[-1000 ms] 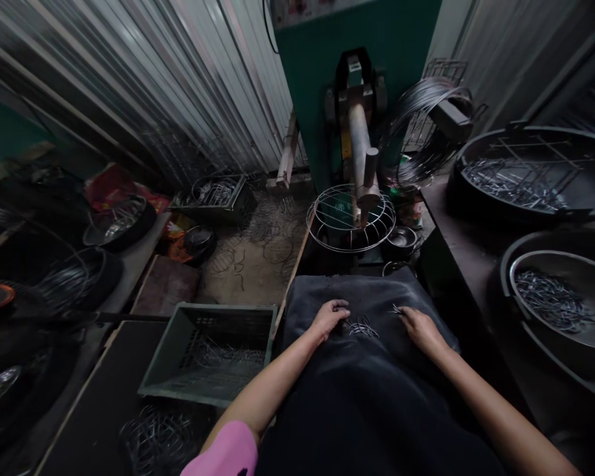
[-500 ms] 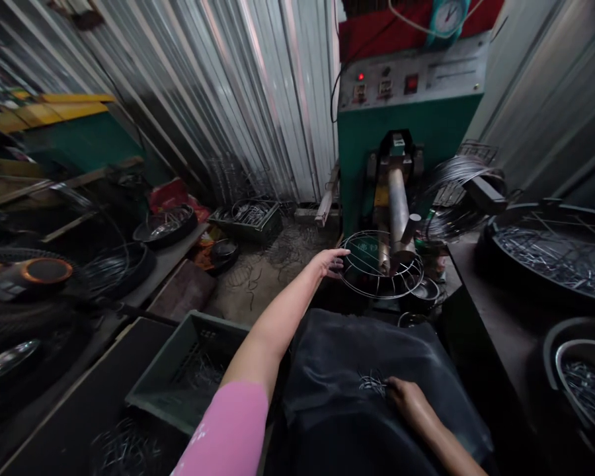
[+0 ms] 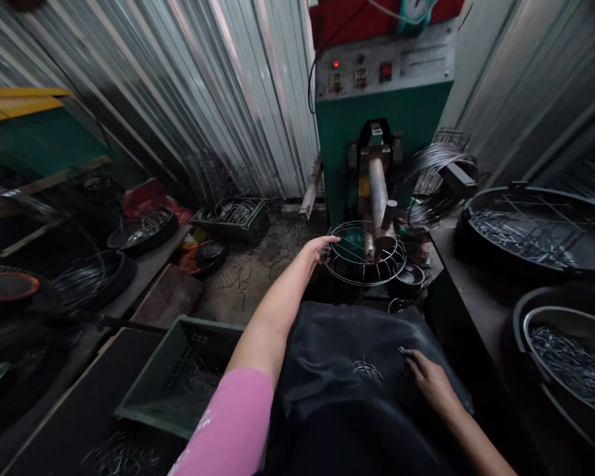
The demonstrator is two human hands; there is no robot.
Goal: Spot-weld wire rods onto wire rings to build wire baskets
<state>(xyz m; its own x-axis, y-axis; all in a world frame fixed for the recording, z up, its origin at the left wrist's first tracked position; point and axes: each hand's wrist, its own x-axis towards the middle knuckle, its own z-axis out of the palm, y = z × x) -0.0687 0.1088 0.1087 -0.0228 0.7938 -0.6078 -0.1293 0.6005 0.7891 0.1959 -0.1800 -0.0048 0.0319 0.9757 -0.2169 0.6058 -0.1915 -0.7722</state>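
Observation:
My left hand [image 3: 319, 248] is closed at the left rim of a round wire frame [image 3: 359, 283], index finger stretched along its edge. The frame hangs level around the lower electrode of a green welding machine [image 3: 340, 132], below its thick metal arm [image 3: 378, 192]. Over the black apron [image 3: 322, 350] on my lap, my right hand [image 3: 429, 378] pinches a short wire piece [image 3: 402, 351] between its fingertips. A small heap of bent wire pieces [image 3: 367, 367] lies on the apron, left of that hand.
At right, a large black pan [image 3: 515, 263] and a bucket [image 3: 518, 324] hold wire pieces. A green crate [image 3: 143, 390] stands at lower left. A wire coil [image 3: 434, 175] sits beside the machine. Another green crate [image 3: 252, 228] with metal parts stands by the corrugated wall [image 3: 248, 99].
My right hand has moved from the wire heap to the right and up, with a wire piece in its fingers. My left hand's fingers have curled in at the frame's rim. The view has shifted right.

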